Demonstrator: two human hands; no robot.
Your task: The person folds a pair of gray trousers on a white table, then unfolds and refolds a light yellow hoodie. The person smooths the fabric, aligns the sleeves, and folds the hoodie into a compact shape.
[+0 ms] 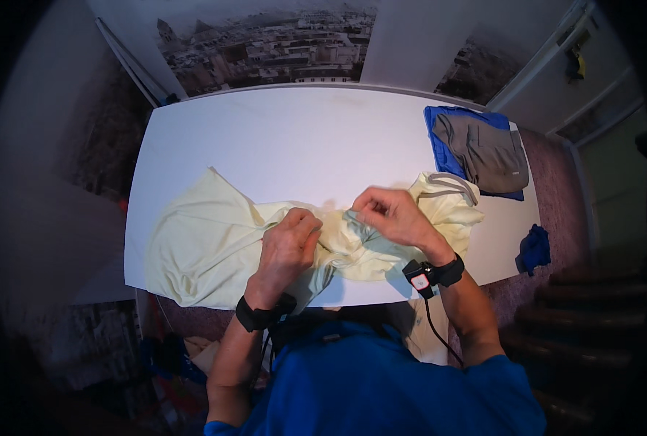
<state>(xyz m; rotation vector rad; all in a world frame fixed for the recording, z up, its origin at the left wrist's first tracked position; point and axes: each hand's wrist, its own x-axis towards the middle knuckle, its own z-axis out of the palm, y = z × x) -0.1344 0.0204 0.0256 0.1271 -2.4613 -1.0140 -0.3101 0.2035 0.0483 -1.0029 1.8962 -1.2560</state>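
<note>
A crumpled pale-yellow garment [206,240] lies along the near side of the white table, its left part spread wide and its middle bunched. At its right end, a curved grey band [454,184] shows on the cloth. My left hand [289,245] is curled on the bunched middle with the cloth pinched at its fingertips. My right hand [395,217], slightly raised, pinches a fold of the same garment between thumb and fingers. Cloth under both palms is hidden. Black straps with small devices sit on both wrists.
Folded grey-brown clothing [484,150] rests on folded blue fabric [437,143] at the back right of the white table [291,141]. A small crumpled blue cloth [535,249] lies at the right edge. A cable [431,327] hangs from the right wrist device. Walls border the table's far side.
</note>
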